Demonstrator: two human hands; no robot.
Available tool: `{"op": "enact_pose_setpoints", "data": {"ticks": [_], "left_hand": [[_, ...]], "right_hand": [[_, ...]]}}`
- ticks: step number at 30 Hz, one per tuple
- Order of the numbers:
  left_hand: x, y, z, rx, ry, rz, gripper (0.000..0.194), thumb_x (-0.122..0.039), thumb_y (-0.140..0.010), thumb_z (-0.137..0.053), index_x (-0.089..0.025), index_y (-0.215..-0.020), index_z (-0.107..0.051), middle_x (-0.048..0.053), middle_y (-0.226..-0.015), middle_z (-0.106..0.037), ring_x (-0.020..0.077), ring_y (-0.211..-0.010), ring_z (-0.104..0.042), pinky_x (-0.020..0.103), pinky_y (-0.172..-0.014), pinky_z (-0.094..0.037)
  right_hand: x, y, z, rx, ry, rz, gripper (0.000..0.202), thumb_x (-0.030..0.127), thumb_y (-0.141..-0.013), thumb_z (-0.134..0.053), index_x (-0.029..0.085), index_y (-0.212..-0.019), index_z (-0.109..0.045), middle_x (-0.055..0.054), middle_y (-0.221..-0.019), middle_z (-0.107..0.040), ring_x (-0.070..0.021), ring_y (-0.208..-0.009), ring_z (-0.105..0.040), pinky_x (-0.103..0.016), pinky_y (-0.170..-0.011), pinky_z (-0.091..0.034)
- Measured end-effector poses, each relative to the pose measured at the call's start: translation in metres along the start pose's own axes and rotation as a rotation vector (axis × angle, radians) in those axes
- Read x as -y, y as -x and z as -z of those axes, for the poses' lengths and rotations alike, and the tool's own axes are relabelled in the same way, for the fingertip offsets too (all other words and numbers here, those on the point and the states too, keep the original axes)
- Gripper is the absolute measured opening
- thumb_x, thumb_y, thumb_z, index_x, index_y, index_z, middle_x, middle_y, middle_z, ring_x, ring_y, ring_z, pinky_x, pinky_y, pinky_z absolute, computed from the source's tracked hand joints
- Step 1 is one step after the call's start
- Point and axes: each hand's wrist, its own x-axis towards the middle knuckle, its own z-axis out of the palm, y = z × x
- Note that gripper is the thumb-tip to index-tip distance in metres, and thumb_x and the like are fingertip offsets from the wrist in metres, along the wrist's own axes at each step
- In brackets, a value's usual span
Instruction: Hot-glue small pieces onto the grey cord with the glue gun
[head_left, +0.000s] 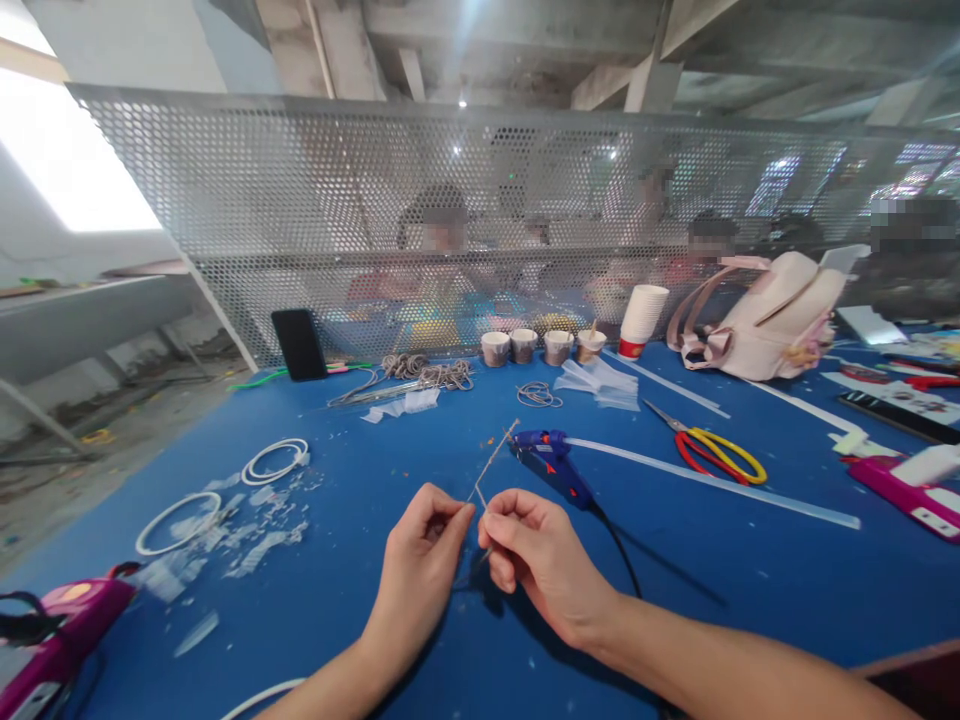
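A thin, twisted string [495, 454] is up over the middle of the blue desk [337, 640]. The person's left hand [426, 540] pinches it, and the right hand [538, 540] pinches it just beside. Past the fingers it runs on in a bumpy line, and its end is near the nose of a blue plastic glue gun [551, 465]. From where I stand, I can't tell if they touch. The orange marks on the gun are too small to read. A long, see-through glue stick [712, 482] comes out of its back. Next to that lie scissors [731, 452] with one red and one yellow handle.

Farther back, four little cups [559, 348] stand in a row, near a tall stack of white cups [645, 312]. The bottom one is red, with a pale mark too tiny to read. A soft pink bag [776, 315] sits to the right. On the left are smooth white rings [176, 548] and crinkly clear scraps [259, 552]. Behind everything stands a metal screen [300, 170] full of small holes.
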Motion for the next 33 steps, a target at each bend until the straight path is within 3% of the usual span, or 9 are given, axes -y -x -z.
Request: {"op": "enact_pose_setpoints", "data": {"ticks": [8, 26, 33], "left_hand": [[-0.004, -0.001, -0.001, 0.054, 0.176, 0.166, 0.022, -0.036, -0.074, -0.062, -0.019, -0.066, -0.05, -0.008, -0.049, -0.047, 0.0069, -0.039, -0.039, 0.019, -0.039, -0.03], [0.0, -0.002, -0.002, 0.121, 0.267, 0.254, 0.027, -0.041, -0.075, -0.063, -0.017, -0.069, -0.053, -0.007, -0.043, -0.046, 0.0064, -0.037, -0.04, 0.018, -0.04, -0.028], [0.003, -0.001, -0.001, 0.181, 0.33, 0.321, 0.03, -0.046, -0.076, -0.061, -0.018, -0.073, -0.051, -0.011, -0.04, -0.038, 0.0038, -0.031, -0.03, 0.016, -0.034, -0.02]], "right_hand": [[-0.008, -0.007, 0.006, -0.006, 0.021, -0.047, 0.025, 0.032, -0.067, -0.072, 0.015, -0.065, -0.054, 0.004, -0.057, -0.057, -0.0032, -0.036, -0.04, -0.018, -0.038, -0.03], [-0.011, -0.013, 0.007, -0.028, 0.026, -0.085, 0.028, 0.035, -0.063, -0.073, 0.014, -0.063, -0.055, 0.005, -0.053, -0.055, -0.0035, -0.035, -0.04, -0.018, -0.037, -0.031], [-0.012, -0.014, 0.009, -0.024, 0.031, -0.094, 0.027, 0.034, -0.063, -0.073, 0.014, -0.064, -0.055, 0.004, -0.055, -0.056, -0.0037, -0.036, -0.04, -0.019, -0.037, -0.031]]}}
